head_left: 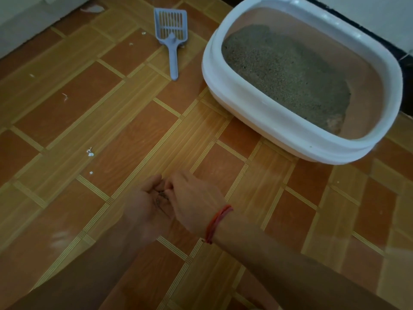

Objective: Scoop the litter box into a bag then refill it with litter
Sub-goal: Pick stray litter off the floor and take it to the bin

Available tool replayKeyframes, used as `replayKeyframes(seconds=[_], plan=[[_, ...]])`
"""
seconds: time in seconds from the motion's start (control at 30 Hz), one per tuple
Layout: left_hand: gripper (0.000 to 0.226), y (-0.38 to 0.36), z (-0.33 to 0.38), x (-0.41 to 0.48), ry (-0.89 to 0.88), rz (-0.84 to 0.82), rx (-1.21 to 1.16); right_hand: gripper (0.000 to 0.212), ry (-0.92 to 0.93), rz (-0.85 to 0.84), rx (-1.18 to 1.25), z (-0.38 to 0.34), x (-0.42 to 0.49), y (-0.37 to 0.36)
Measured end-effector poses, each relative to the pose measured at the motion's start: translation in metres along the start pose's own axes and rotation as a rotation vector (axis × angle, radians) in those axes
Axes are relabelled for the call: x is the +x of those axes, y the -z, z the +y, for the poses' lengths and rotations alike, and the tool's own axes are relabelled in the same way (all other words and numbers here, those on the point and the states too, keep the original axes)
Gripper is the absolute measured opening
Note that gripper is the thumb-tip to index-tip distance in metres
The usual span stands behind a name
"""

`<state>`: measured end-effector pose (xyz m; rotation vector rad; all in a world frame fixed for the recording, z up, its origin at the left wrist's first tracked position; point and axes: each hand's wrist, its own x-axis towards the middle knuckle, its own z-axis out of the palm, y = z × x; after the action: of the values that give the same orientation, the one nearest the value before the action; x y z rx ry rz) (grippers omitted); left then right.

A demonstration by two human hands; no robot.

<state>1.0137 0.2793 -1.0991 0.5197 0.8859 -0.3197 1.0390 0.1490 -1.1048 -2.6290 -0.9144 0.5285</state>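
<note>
2 hands are meeting over the floor: the left hand is cupping a few dark grains, the right hand pinching at them. The scoop is lying near the litter box; it is probably light, stiff plastic, best gripped by its handle.

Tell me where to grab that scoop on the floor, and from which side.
Take the scoop by its long straight handle, near the free end, coming from the near side. It lies flat on the floor with the handle pointing toward you and the wide slotted head at the far end.
</note>
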Motion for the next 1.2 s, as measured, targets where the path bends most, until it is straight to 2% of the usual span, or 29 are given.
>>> replayKeyframes(seconds=[0.03, 0.07, 0.13, 0.27, 0.33, 0.4, 0.53, 0.63, 0.73, 0.87, 1.2], plan=[[0.033, 0.003, 0.001, 0.000, 0.006, -0.032, -0.006, 0.009, 0.042, 0.035, 0.024, -0.002, 0.003, 0.011], [0.032, 0.004, 0.003, 0.003, 0.018, -0.043, -0.024, 0.013, 0.040, 0.001, 0.092, -0.008, 0.004, 0.026], [0.043, 0.002, 0.004, 0.002, 0.006, -0.043, -0.051, 0.021, 0.076, 0.020, 0.153, -0.019, 0.001, 0.054], [0.040, -0.004, 0.002, 0.000, -0.029, -0.070, -0.077, 0.027, 0.065, 0.040, 0.215, -0.016, -0.003, 0.050], [0.037, -0.006, 0.004, 0.000, -0.030, -0.089, -0.112, 0.022, 0.050, 0.114, 0.237, -0.010, -0.002, 0.049], [0.047, -0.008, 0.007, -0.001, -0.049, -0.095, -0.108, 0.016, 0.022, 0.183, 0.276, -0.001, -0.001, 0.051], [0.049, -0.012, 0.011, -0.002, -0.048, -0.071, -0.135, 0.009, -0.166, 0.287, 0.284, 0.037, 0.004, 0.057], [0.052, -0.011, 0.012, -0.003, -0.042, -0.069, -0.160, 0.010, -0.342, 0.256, 0.264, 0.072, 0.005, 0.057], [0.051, -0.015, 0.013, -0.003, -0.027, -0.061, -0.167, 0.008, -0.413, 0.252, 0.233, 0.091, 0.006, 0.053], [0.051, -0.016, 0.013, -0.001, -0.014, -0.064, -0.178, 0.013, -0.422, 0.223, 0.201, 0.096, 0.009, 0.049], [0.054, -0.017, 0.013, 0.005, -0.002, -0.046, -0.186, 0.009, -0.398, 0.247, 0.171, 0.097, 0.020, 0.048]])
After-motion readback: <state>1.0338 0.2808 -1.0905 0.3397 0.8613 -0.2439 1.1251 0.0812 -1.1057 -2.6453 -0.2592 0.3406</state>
